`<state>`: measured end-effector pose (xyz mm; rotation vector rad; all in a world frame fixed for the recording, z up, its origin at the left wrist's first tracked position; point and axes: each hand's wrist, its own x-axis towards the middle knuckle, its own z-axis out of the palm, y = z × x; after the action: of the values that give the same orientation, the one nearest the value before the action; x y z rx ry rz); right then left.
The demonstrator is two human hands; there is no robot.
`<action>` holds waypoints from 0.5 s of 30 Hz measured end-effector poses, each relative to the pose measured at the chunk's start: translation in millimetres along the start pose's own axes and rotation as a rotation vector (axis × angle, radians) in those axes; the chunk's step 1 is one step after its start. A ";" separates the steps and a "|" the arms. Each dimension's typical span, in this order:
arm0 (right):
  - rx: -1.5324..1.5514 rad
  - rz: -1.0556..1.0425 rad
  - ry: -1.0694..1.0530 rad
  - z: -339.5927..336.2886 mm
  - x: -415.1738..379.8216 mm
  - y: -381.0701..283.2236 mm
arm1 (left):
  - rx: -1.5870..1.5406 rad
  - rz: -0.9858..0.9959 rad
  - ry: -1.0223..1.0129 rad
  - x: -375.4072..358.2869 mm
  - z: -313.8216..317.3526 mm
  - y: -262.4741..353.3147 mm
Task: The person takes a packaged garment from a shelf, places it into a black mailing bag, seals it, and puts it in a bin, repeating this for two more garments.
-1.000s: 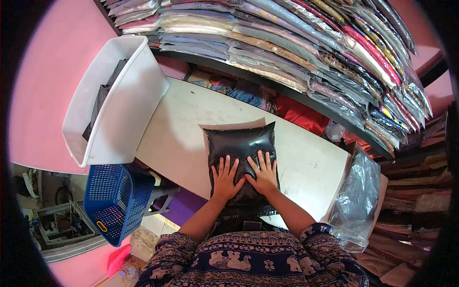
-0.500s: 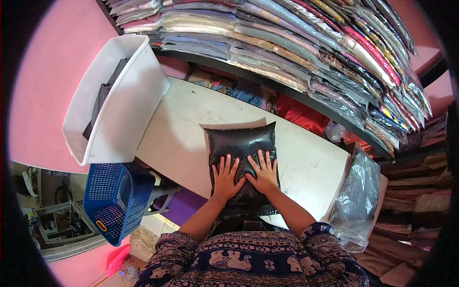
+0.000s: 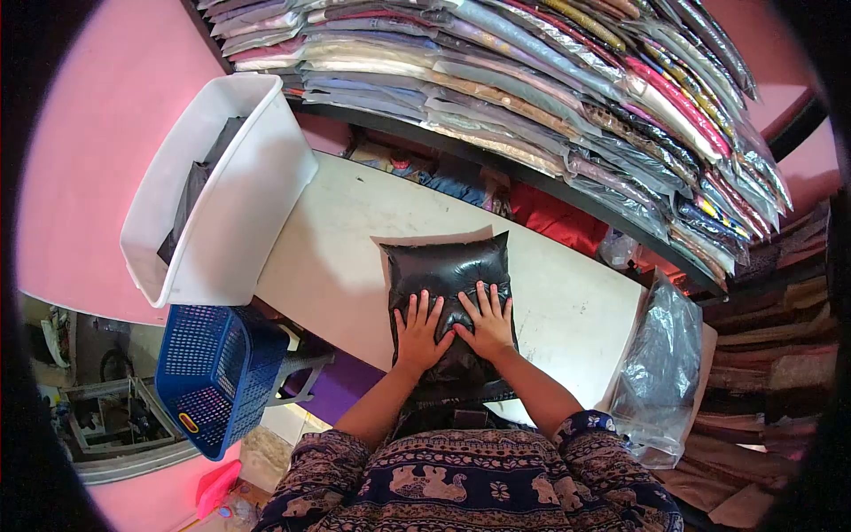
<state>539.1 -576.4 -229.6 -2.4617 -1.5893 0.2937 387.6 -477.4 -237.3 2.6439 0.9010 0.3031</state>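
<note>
A puffy, glossy black plastic mailing bag (image 3: pixel 448 262) lies on the white table (image 3: pixel 567 293) close to my body. My left hand (image 3: pixel 419 335) rests flat on its left half with the fingers spread. On the right half lies my right hand (image 3: pixel 486 324), palm down, its fingers also apart. The two thumbs almost meet over the middle of the bag. What is inside the bag is hidden. Its near end reaches toward my waist.
At the table's left end stands a white plastic bin (image 3: pixel 239 204) with dark sheets in it. Below it is a blue basket (image 3: pixel 204 372). Clear plastic (image 3: pixel 660 372) lies at the right end. A shelf of bagged folded fabrics (image 3: pixel 505 80) runs along the back.
Both hands stay spread on the black bag, with hardly any movement. The camera view has shifted very slightly.
</note>
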 end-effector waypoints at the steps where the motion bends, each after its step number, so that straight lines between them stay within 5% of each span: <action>1: 0.004 -0.004 -0.006 -0.4 -0.6 0.0 | 0.001 0.004 0.008 -1.8 -0.8 0.2; 7: 0.109 -0.025 -0.036 -8.0 5.3 7.9 | -0.034 -0.008 -0.045 0.0 -19.8 -4.5; 10: 0.203 -0.112 0.239 -25.4 30.6 -6.6 | -0.143 0.021 0.123 30.2 -23.6 -11.5; 15: 0.091 -0.215 0.239 -12.9 85.4 -14.2 | -0.141 0.075 0.215 86.9 -0.6 -17.0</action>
<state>564.6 -493.4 -218.4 -2.1428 -1.6756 0.0361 445.6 -410.5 -235.1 2.5522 0.8116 0.6556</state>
